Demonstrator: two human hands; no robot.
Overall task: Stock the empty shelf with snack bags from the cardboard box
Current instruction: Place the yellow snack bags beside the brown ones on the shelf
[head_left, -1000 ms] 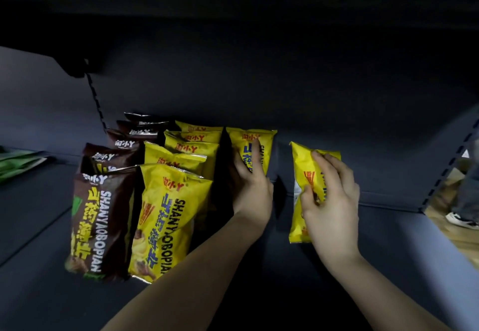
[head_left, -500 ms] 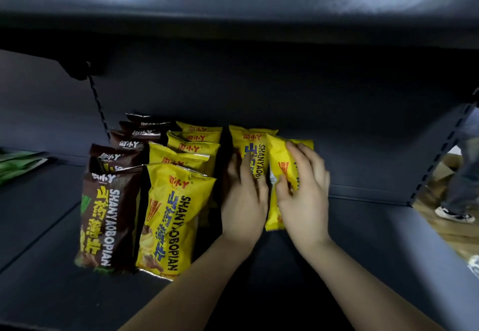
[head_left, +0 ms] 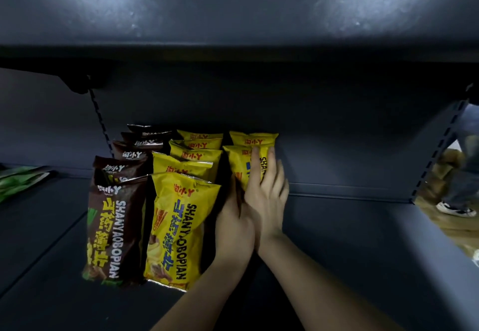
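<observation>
Bare shelf (head_left: 363, 240) at 3 o'clock; my right hand (head_left: 267, 190) lies flat against two yellow bags (head_left: 239, 165), left hand (head_left: 233, 229) touching beside; five brown bags (head_left: 114, 227), five yellow (head_left: 178, 227) at 9

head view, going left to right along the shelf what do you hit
green packet → row of brown snack bags → row of yellow snack bags → left hand → right hand → bare shelf

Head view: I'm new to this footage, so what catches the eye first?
Bright yellow bags and brown bags stand in rows at the left of the dark shelf. Beside them, the left hand and right hand press on a third, short yellow row.
</observation>
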